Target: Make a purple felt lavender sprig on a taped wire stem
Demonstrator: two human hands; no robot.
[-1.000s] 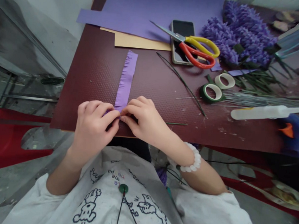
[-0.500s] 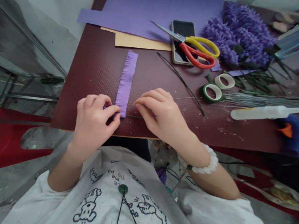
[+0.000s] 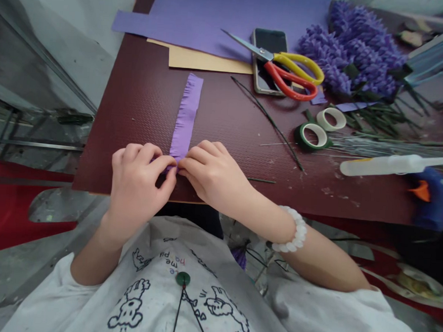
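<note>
Concrete floor below, pebbled maroon board point(image 3: 135, 107) across the view. On that board, running from the near edge toward the far edge: a fringed purple paper strip point(image 3: 185, 119), one long side snipped into fine fringe. Thin, light and soft, so likely to crease, with the cuts prone to tearing; best held by the uncut band, not the fringe. Near end pinched by both hands, left hand point(image 3: 136, 189) and right hand point(image 3: 213, 175) almost meeting, fingers point(image 3: 167, 164) curled closed on the paper. Anything inside the pinch hidden, impossible to tell. White beaded bracelet point(image 3: 292, 229) on the right wrist.

Beyond the board's far edge, purple card point(image 3: 222, 17) over tan card point(image 3: 208, 61). Toward the board's right end, red-and-yellow-handled scissors point(image 3: 289, 73) across a smartphone point(image 3: 268, 39), bent green floral wire point(image 3: 268, 119), green tape roll point(image 3: 314, 136), white tape roll point(image 3: 331, 119), lavender paper flower sprays point(image 3: 349, 59), blue hot glue gun point(image 3: 431, 202).
</note>
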